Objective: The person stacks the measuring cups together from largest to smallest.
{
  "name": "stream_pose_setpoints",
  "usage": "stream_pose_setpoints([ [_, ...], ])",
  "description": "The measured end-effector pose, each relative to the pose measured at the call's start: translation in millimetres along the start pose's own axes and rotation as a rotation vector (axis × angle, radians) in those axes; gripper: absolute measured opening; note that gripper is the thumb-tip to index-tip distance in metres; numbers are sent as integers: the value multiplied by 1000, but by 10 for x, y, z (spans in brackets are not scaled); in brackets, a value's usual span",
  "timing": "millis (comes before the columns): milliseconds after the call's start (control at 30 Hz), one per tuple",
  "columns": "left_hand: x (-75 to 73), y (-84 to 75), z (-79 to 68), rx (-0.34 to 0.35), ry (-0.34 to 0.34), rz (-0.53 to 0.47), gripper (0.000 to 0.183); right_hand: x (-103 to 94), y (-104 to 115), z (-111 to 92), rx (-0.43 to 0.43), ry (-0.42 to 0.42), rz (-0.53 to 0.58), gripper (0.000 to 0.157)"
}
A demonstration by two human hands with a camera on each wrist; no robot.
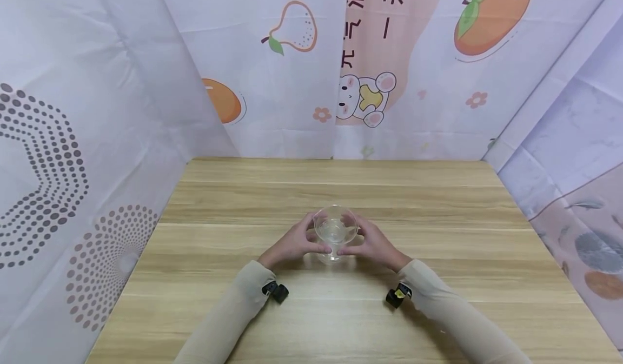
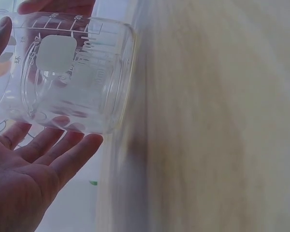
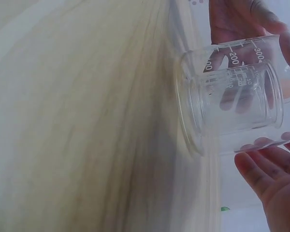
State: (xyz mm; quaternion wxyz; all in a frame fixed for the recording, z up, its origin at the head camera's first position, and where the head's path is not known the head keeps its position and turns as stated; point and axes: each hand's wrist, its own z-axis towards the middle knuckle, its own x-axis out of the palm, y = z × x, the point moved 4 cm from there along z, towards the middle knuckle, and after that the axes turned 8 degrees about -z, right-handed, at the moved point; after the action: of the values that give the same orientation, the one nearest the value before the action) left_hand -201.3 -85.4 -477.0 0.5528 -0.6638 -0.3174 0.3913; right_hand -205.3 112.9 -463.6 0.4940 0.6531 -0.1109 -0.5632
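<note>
A clear glass beaker (image 1: 335,224) with white graduation marks stands upright near the middle of the table, between both hands. Nested inside it is a smaller glass beaker (image 3: 234,108), whose own marks show in the right wrist view. My left hand (image 1: 296,240) holds the large beaker from the left, thumb at the near side and fingers round the outer wall. From the right, my right hand (image 1: 376,244) grips the same beaker in mirror fashion. A white label patch (image 2: 56,53) appears on the glass in the left wrist view. Whether the base touches the tabletop is hard to tell.
The wood-grain table (image 1: 219,202) spreads out on all sides of the hands. Behind it hangs a printed curtain (image 1: 292,93), with more patterned cloth (image 1: 121,153) at the left and right. Each wrist wears a small black camera (image 1: 278,292).
</note>
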Motion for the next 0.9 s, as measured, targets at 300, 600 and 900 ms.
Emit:
stream_pose_setpoints([
  [300,-40,-19,39,2,-16,14,98,-33,-15,44,-13,16,-21,95],
  [600,-73,-118,86,-7,-45,31,89,-101,-44,147,-48,16,0,92],
  [900,-146,-136,199,10,-79,27,88,-158,-64,282,-30,31,33,93],
])
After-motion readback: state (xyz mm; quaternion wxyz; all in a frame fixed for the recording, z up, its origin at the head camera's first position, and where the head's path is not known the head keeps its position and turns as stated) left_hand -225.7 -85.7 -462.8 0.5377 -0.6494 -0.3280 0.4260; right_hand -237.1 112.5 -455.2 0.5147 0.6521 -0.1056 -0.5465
